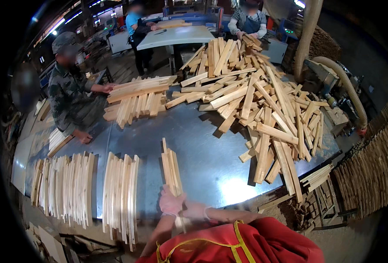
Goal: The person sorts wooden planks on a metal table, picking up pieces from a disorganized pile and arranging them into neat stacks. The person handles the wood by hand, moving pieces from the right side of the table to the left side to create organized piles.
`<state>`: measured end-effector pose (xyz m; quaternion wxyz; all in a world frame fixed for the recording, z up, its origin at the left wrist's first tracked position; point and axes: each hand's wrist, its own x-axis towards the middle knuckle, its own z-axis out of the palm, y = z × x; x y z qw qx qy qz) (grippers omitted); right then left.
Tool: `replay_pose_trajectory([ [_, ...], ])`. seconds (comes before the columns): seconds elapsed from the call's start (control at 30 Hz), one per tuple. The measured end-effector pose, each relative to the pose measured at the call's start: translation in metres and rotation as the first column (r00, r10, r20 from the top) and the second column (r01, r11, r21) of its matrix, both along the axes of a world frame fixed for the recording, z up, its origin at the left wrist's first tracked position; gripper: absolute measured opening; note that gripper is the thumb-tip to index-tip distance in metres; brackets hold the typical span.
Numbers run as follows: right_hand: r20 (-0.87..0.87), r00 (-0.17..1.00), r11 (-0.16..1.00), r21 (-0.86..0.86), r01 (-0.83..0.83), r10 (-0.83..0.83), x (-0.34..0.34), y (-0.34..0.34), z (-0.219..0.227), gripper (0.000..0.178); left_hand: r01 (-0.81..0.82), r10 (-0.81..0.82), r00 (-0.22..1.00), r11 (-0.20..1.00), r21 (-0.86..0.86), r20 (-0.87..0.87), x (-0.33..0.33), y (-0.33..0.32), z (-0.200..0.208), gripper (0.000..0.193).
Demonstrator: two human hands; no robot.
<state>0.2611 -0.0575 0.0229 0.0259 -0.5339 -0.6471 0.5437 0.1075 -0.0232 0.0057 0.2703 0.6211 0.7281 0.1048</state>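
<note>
A narrow bundle of pale wooden strips [171,171] points away from me near the table's front edge, one strip reaching farther than the others. Round its near part my left hand [172,201], in a pale pink glove, is closed. My right hand [195,210], gloved too and slightly blurred, is against the bundle's right side, closer to me; its fingertips are partly hidden. The strips' near ends run down between my wrists toward my red clothing. To the left lie a small row of wooden strips [120,190] and a wider row [65,186], both set side by side.
A large jumbled heap of wooden strips [251,101] covers the right of the metal table [154,140]. At the left a co-worker [67,83] touches a stack of strips [137,98]. Another person [248,22] stands behind the heap. Stacked wood [369,162] and a hose [305,39] are at right.
</note>
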Motion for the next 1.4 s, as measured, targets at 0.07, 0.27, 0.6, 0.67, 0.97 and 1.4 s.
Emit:
replay_pose_trajectory([
  [0.07,0.057,0.998,0.996,0.092,-0.023,0.018,-0.006,0.006,-0.004,0.056,-0.043,0.043,0.999,0.998,0.055,0.015,0.001,0.009,0.006,0.111],
  [0.27,0.226,0.956,0.664,0.746,-0.045,-0.189,0.122,0.036,-0.060,0.048,-0.111,0.116,0.993,0.978,0.176,-0.017,-0.033,0.015,-0.036,0.113],
  [0.6,0.102,0.196,0.219,0.575,0.788,-0.975,0.342,0.065,0.027,0.086,-0.054,0.091,0.951,0.990,0.132,-0.295,-0.027,0.008,-0.017,0.096],
  [0.67,0.125,0.200,0.234,0.614,0.754,-0.972,0.340,0.087,0.017,0.090,-0.062,0.124,0.935,0.980,0.192,-0.333,-0.039,0.009,-0.040,0.088],
  [0.97,-0.386,0.714,0.761,0.044,0.647,-0.584,0.232,0.044,-0.029,0.086,-0.168,0.194,0.958,0.977,0.133,-0.213,-0.020,0.019,-0.019,0.073],
  [1.4,-0.005,0.958,0.958,-0.025,-0.285,0.285,-0.015,0.059,-0.043,0.071,-0.278,0.327,0.754,0.945,-0.173,0.570,-0.098,-0.034,-0.057,0.054],
])
